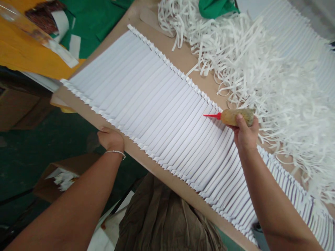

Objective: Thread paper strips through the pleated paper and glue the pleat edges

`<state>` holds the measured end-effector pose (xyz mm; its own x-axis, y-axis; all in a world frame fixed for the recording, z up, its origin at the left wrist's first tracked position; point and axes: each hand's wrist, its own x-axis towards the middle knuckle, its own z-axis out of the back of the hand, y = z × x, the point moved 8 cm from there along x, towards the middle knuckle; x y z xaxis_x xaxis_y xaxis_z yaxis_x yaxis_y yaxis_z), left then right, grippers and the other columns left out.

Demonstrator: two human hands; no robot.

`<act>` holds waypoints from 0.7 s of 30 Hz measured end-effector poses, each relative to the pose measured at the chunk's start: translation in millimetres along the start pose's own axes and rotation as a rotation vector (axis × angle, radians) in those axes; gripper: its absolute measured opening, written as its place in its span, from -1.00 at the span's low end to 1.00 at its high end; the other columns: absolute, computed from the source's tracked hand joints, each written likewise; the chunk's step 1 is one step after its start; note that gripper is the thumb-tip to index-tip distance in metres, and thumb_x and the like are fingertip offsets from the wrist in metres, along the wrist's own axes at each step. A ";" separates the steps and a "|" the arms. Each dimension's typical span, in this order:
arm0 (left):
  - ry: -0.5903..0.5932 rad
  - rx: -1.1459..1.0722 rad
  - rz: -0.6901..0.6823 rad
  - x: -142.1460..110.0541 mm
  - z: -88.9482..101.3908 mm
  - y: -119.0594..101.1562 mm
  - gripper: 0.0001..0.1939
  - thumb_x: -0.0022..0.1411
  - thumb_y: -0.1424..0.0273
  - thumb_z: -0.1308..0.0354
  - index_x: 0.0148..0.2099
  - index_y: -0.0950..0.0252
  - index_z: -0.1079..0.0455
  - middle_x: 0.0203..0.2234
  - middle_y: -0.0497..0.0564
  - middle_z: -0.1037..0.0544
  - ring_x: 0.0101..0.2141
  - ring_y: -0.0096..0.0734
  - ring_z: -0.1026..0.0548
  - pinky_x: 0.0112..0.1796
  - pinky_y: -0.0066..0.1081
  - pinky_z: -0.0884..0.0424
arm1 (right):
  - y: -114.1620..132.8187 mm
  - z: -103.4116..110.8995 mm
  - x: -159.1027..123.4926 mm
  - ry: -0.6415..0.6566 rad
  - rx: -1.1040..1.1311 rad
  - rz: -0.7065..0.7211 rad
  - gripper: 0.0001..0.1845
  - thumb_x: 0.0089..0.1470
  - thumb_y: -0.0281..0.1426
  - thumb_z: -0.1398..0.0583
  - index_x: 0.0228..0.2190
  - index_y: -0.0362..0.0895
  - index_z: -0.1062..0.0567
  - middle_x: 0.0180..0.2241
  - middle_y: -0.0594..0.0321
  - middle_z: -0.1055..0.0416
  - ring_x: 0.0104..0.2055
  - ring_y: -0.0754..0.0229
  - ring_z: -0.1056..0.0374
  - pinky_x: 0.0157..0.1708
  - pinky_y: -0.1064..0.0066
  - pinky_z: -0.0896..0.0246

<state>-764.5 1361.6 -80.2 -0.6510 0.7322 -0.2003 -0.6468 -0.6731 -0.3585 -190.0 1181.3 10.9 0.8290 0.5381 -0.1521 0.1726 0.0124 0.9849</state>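
My right hand (246, 132) is wrapped around a squeeze glue bottle (232, 116) with yellowish contents and a red pointed nozzle. The bottle lies almost level above a long row of overlapping white paper strips (157, 104), its nozzle tip pointing left over the strips. Along both long sides of the row, the strip ends form small folded, stepped tabs. My left hand (111, 139) is curled at the near edge of the brown table (133, 151), its fingertips partly hidden. A thin bracelet circles that wrist.
A big tangled heap of narrow white strips (251, 59) lies beyond the row, with more layered sheets (293, 31) behind. Green cloth (99, 21) and yellow material (26, 52) are at upper left. Below the table edge stands a cardboard box (49, 181) with white scraps.
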 end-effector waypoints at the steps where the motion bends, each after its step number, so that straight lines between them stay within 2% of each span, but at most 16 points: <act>1: -0.036 0.007 0.018 0.9 1.4 2.3 -0.47 0.54 0.41 0.38 0.09 0.71 -0.32 0.07 0.63 -0.44 0.14 0.14 -0.47 0.13 0.03 -0.34 | 0.3 -0.7 -5.8 0.007 -0.002 -0.009 -0.41 -0.12 -0.24 -0.49 -0.09 -0.03 -0.39 -0.12 0.30 -0.45 -0.14 0.17 -0.49 -0.22 0.13 -0.57; 8: -0.130 -0.007 0.019 6.9 -1.0 10.2 -0.50 0.56 0.39 0.29 0.03 0.67 -0.38 0.01 0.54 -0.53 0.07 0.08 -0.54 0.09 -0.08 -0.40 | 0.9 -1.1 -48.9 0.023 0.002 -0.045 -0.38 -0.15 -0.25 -0.50 -0.07 -0.02 -0.41 -0.13 0.32 -0.44 -0.14 0.21 -0.46 -0.20 0.19 -0.55; 18: -0.109 -0.001 0.005 4.3 -0.3 4.8 -0.63 0.57 0.45 0.29 -0.11 0.55 -0.30 -0.07 0.43 -0.54 0.01 -0.15 -0.55 0.03 -0.23 -0.42 | -17.4 11.1 -116.6 0.055 -0.184 -0.023 -0.32 -0.14 -0.20 -0.49 0.00 -0.01 -0.41 -0.17 0.36 -0.41 -0.10 0.23 -0.40 -0.04 0.31 -0.42; 20: -0.101 -0.004 0.008 4.5 -0.7 5.6 -0.61 0.58 0.44 0.31 -0.09 0.56 -0.29 -0.05 0.44 -0.53 0.03 -0.15 -0.54 0.05 -0.23 -0.41 | -18.3 13.2 -133.0 0.068 -0.244 -0.005 -0.30 -0.14 -0.19 -0.48 0.03 -0.01 -0.42 -0.14 0.34 -0.41 -0.09 0.22 -0.39 0.00 0.30 -0.39; 21: -0.058 -0.013 -0.013 4.8 -3.9 4.4 -0.59 0.58 0.44 0.35 -0.06 0.60 -0.28 -0.01 0.50 -0.50 0.07 -0.12 -0.52 0.07 -0.20 -0.39 | -18.4 13.8 -141.6 0.079 -0.277 0.001 -0.28 -0.13 -0.19 -0.48 0.05 -0.01 -0.42 -0.12 0.32 -0.41 -0.09 0.21 -0.39 0.01 0.30 -0.38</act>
<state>-768.9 1362.5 -86.3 -0.6651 0.7331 -0.1422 -0.6504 -0.6622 -0.3721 -303.3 1093.2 13.2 0.7830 0.6024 -0.1553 0.0110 0.2363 0.9716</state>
